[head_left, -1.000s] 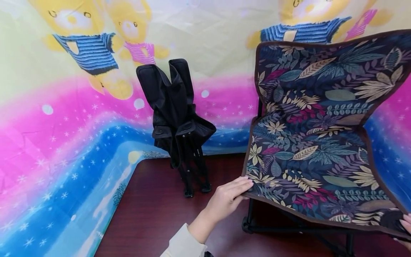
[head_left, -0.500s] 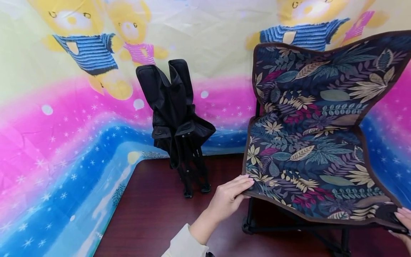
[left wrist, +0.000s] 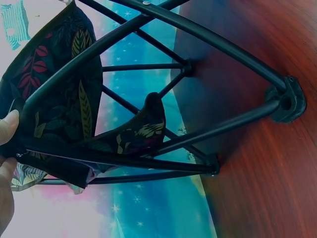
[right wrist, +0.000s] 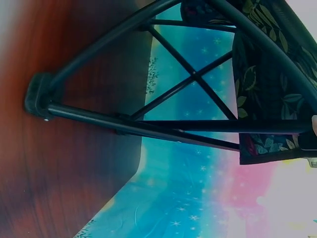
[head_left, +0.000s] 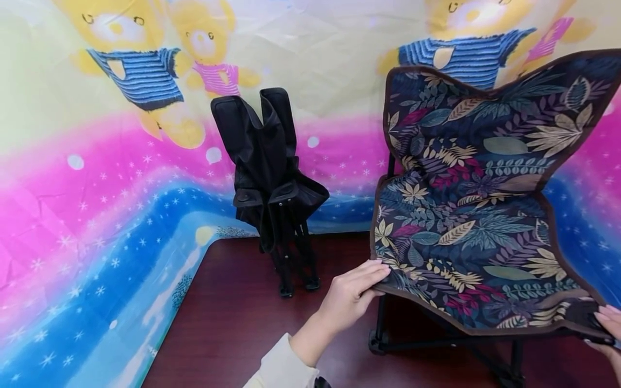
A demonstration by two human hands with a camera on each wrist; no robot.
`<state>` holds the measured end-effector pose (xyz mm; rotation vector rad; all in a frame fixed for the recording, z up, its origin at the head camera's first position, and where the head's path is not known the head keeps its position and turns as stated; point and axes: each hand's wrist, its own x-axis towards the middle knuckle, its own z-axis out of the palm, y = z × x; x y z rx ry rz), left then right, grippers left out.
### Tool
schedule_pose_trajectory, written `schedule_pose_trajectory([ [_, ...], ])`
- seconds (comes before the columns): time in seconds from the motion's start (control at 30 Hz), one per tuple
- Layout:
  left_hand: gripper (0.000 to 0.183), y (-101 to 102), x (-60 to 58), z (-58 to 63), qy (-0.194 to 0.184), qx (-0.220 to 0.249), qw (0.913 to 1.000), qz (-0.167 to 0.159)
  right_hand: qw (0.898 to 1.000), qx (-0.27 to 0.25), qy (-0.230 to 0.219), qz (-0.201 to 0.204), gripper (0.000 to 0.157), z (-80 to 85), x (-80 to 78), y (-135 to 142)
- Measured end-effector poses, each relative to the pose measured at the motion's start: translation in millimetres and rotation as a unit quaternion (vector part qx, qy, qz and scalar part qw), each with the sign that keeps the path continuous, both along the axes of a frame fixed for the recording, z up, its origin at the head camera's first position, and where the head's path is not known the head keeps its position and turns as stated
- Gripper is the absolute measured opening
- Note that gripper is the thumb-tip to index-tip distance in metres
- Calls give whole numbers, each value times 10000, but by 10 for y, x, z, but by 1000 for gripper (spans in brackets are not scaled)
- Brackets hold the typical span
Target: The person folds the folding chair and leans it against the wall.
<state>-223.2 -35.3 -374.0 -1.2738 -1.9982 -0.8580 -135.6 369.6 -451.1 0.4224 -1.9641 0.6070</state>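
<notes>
A folding chair [head_left: 485, 231] with dark leaf-patterned fabric stands on the right in the head view. My left hand [head_left: 351, 295] pinches the front left corner of its seat, fingers on top and thumb below. At the far right edge my right hand [head_left: 610, 331], partly cut off, grips the front right corner by a black patch. The seat and backrest fabric sag in the middle. Crossed black leg tubes [left wrist: 218, 129] show under the chair in the left wrist view, and a foot joint [right wrist: 42, 94] rests on the surface in the right wrist view.
A second, black folding chair [head_left: 264, 156] stands folded up left of the patterned one. Both stand on a dark red wooden surface [head_left: 218, 323]. A cloth backdrop [head_left: 145, 140] with printed bears hangs behind and along the left side.
My right hand has moved inward with the right seat corner, toward the left one. The top edge of the backrest dips deeper. The view has shifted slightly.
</notes>
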Motion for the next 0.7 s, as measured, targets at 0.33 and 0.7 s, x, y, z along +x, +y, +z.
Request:
schedule_pose_trajectory([
  [0.33,35,29,17,63,90,-20,10000,31,9987,-122,-472,-162,56,-1459,-438,1490],
  [0.7,37,60,22,97,117,-75,9998,145,9988,223,-191,-402,63,136,-23,-70],
])
